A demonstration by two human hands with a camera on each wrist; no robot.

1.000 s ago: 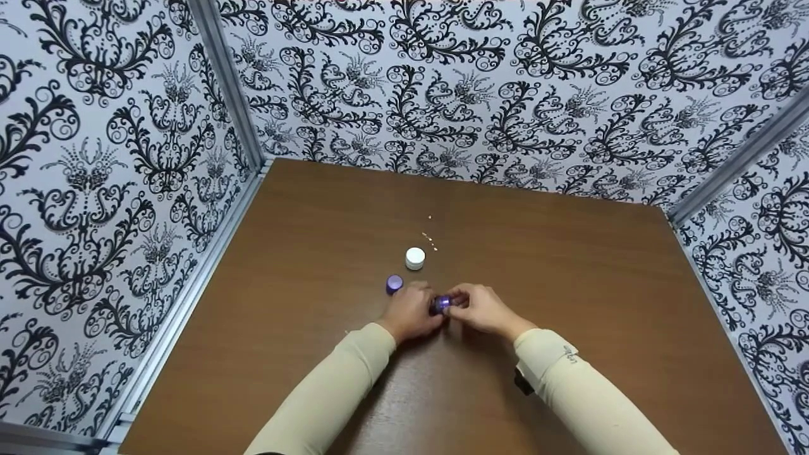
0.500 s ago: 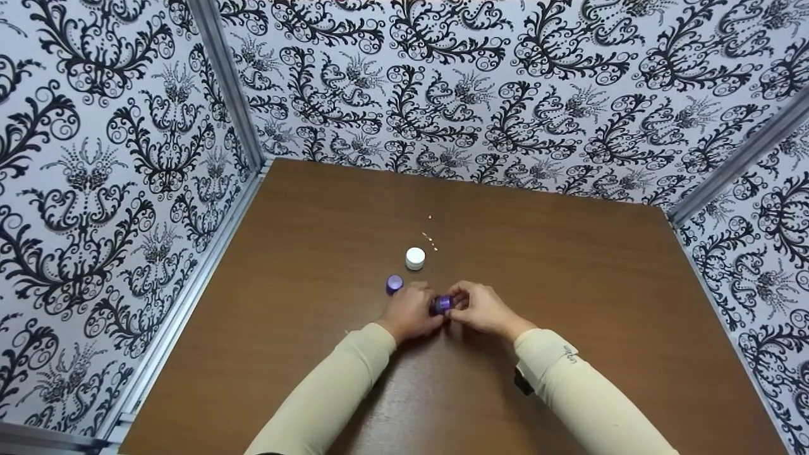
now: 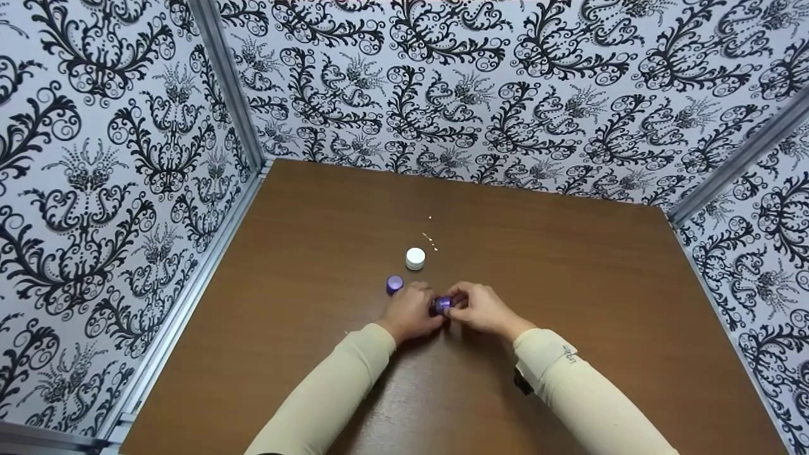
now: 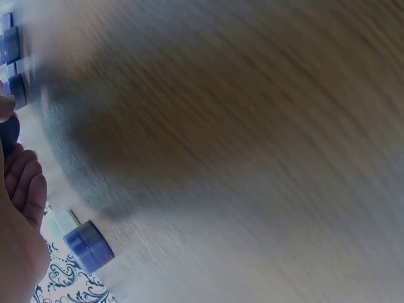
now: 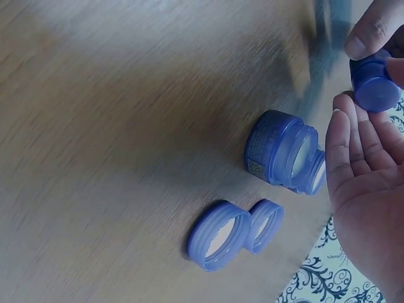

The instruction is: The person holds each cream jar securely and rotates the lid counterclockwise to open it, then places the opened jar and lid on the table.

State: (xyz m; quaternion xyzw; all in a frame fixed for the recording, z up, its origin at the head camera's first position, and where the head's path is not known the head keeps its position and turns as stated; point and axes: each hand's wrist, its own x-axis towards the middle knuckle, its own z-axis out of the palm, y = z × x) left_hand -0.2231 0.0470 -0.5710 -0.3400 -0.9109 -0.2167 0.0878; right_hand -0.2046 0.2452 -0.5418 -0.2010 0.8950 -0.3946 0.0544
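Observation:
My left hand (image 3: 412,311) holds a small purple jar (image 3: 444,304) near the middle of the table. From the right, my right hand (image 3: 485,309) pinches the same jar between thumb and fingers. In the right wrist view the held jar (image 5: 377,88) shows a rounded purple end, with a thumb pressed on its darker part. Most of it is covered by fingers. Just left of my left hand stands another purple container (image 3: 394,284), and a white container (image 3: 415,258) stands behind that one.
The right wrist view also has an upright labelled jar (image 5: 271,148) and two ring-shaped pieces (image 5: 218,237) with pale insides, not discernible from above. Small pale crumbs (image 3: 430,239) lie on the brown table (image 3: 569,265). Patterned panels (image 3: 442,95) enclose the table.
The held purple jar shifts very slightly between the fingers. Both hands and the standing containers keep their places.

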